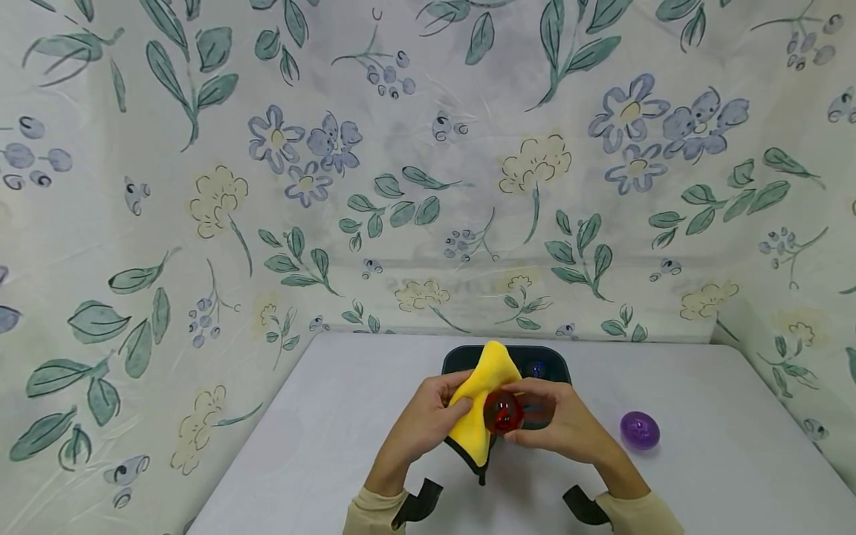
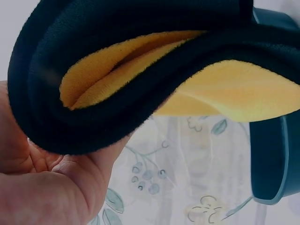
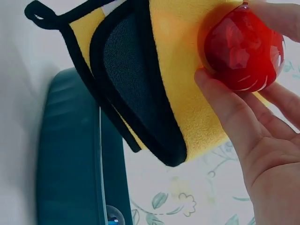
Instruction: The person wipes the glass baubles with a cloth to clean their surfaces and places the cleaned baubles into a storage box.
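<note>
My left hand (image 1: pixel 421 416) grips a yellow cleaning cloth (image 1: pixel 491 365) with dark grey backing, black edging and a hanging loop at one corner. In the left wrist view the folded cloth (image 2: pixel 112 75) covers most of the fingers. Between thumb and fingers, my right hand (image 1: pixel 568 422) holds a glossy, see-through red ball (image 1: pixel 503 413) against the yellow side of the cloth. The right wrist view shows fingertips around the red ball (image 3: pixel 243 51), with cloth behind it. Both hands are raised in front of a dark teal tray (image 1: pixel 560 358), hiding part of it.
A blue see-through ball (image 1: pixel 537 369) lies inside the tray, near its back right. On the white table (image 1: pixel 307 438), a purple see-through ball (image 1: pixel 640 431) sits right of the right hand. A flower-patterned sheet (image 1: pixel 428 148) hangs behind the table and at the sides.
</note>
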Available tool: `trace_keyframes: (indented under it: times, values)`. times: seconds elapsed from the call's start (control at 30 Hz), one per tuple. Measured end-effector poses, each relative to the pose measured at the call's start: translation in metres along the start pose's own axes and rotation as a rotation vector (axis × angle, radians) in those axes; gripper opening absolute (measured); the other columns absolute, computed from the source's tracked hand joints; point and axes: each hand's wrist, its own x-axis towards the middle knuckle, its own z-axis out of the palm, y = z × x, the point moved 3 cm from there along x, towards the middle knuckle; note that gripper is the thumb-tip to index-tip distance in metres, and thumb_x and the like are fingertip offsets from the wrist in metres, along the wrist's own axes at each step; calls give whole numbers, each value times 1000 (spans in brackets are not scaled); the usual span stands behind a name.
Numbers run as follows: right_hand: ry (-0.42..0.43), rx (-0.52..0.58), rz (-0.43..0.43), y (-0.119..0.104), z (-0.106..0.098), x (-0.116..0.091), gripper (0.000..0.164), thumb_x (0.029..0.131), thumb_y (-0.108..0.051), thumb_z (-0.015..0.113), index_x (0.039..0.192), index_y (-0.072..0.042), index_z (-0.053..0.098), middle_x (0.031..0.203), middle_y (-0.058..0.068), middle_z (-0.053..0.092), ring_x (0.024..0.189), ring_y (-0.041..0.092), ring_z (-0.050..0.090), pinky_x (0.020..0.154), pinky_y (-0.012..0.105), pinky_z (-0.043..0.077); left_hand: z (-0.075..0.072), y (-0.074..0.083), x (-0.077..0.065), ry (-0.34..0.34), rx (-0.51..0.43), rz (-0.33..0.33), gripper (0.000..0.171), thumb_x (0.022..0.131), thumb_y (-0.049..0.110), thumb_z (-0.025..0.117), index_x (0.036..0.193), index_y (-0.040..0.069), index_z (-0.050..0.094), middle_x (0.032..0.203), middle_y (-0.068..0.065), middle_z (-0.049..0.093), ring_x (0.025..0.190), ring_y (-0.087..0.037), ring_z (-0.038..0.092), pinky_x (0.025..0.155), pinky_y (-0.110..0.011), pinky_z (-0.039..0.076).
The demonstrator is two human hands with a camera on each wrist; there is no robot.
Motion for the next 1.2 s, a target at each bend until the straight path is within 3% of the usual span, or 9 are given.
trace_keyframes:
  times: [0.23,0.43,0.8,1.2]
  values:
    - [1,19,-27,-4,0,0,53,86,-19,84,134,-6,66,133,20,68,108,23,75,87,35,64,1,-1,1,-14,-10,2,46,101,11,57,146,0,55,121,-22,71,81,-16,70,75,-26,63]
    - [5,55,-50,-5,0,-1,51,86,-15,83,134,-7,66,132,20,68,107,11,73,86,34,64,2,-1,1,-26,-13,-8,46,101,11,55,145,0,55,119,-21,72,78,-16,70,73,-25,63]
    - [84,91,-88,-6,2,1,55,83,-10,85,134,-9,65,132,18,68,110,4,72,84,29,64,3,-4,2,-42,-48,-20,45,101,12,55,144,-2,55,111,-20,73,78,-15,70,75,-25,63]
    - [130,118,-113,-9,-2,3,53,84,-5,83,133,-7,64,132,19,65,111,5,71,86,31,63,5,-4,3,-61,-64,-64,43,101,13,57,142,-3,57,106,-18,75,78,-15,72,78,-31,65]
